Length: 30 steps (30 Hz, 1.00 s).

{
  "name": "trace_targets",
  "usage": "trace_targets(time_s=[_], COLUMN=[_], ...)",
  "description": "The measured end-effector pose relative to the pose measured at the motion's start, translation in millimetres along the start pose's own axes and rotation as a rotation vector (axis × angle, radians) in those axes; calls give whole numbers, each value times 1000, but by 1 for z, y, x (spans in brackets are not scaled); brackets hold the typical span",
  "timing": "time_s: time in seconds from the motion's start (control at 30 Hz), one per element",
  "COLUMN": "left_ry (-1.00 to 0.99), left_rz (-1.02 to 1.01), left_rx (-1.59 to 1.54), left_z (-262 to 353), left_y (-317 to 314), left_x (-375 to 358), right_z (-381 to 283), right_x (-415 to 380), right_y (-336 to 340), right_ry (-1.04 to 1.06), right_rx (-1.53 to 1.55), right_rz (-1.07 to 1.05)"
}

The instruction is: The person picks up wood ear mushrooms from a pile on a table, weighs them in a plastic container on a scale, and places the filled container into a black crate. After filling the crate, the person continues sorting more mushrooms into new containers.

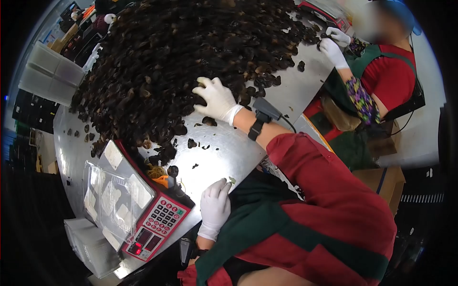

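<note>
My right hand (215, 99), in a white glove, reaches over the near edge of a big pile of dark, wrinkled pieces like wood ear mushrooms (157, 62). Its fingers are spread and slightly bent, the thumb apart from them. Lower down, my left hand (215, 209), gloved too, is at the front edge of the metal table (224, 155). The fingers there are pressed together, with a small greenish scrap (232, 180) at their tips; I cannot tell whether they pinch anything. Loose dark bits (192, 143) lie between the two hands.
A red scale (164, 217) carries a clear plastic tray (112, 200). Beside it lie an orange-handled tool (164, 181) and yellow bands (155, 171). Clear containers (52, 71) stand at the far left, more (93, 245) below. A co-worker (391, 71) with gloved hands works at the right.
</note>
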<state>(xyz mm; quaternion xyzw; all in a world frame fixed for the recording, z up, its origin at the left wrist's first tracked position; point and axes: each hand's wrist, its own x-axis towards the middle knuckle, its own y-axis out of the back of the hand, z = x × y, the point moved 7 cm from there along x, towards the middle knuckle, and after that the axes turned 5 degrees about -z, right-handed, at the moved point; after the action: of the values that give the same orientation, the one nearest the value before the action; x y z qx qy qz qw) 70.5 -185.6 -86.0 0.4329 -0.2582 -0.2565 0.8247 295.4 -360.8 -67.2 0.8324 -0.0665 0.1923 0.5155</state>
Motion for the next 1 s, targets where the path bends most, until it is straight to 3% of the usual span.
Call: trace_targets(time_s=[0.1, 0.17, 0.23, 0.27, 0.3, 0.33, 0.43, 0.47, 0.53, 0.57, 0.77, 0.9, 0.97, 1.0], left_ry=[-22, -89, -37, 119, 232, 405, 548, 550, 563, 571, 559, 517, 517, 514], left_rz=[9, 50, 267, 510, 574, 613, 676, 682, 499, 502, 526, 516, 514, 514], left_rx=[-26, 30, 157, 405, 441, 502, 447, 451, 517, 522, 481, 487, 478, 488], left_z=[3, 23, 27, 19, 5, -8, -37, -42, -53, -55, -50, -49, -48, -48], left_y=[10, 49, 101, 149, 170, 185, 200, 202, 194, 193, 193, 196, 197, 197], left_x=[-3, -11, -31, -64, -80, -94, -107, -111, -114, -116, -112, -111, -111, -111], right_z=[19, 28, 40, 47, 29, 25, 3, -12, -46, -51, -137, -208, -250, -272], right_x=[13, 21, 34, 37, 33, 35, 43, 43, 40, 42, 51, 58, 62, 53], right_y=[-12, -9, 0, -13, 4, 5, 1, -3, -5, -11, -31, -17, -24, -6], right_ry=[-53, -79, -68, -429, -471, -496, -447, -400, -336, -348, -290, -269, -99, -170], right_rx=[67, 196, 422, 1215, 1429, 1524, 1722, 1862, 2086, 2022, 2153, 1851, 1847, 1790], right_rz=[-57, -37, 83, -210, -214, -261, -354, -482, -677, -626, -930, -764, -774, -718])
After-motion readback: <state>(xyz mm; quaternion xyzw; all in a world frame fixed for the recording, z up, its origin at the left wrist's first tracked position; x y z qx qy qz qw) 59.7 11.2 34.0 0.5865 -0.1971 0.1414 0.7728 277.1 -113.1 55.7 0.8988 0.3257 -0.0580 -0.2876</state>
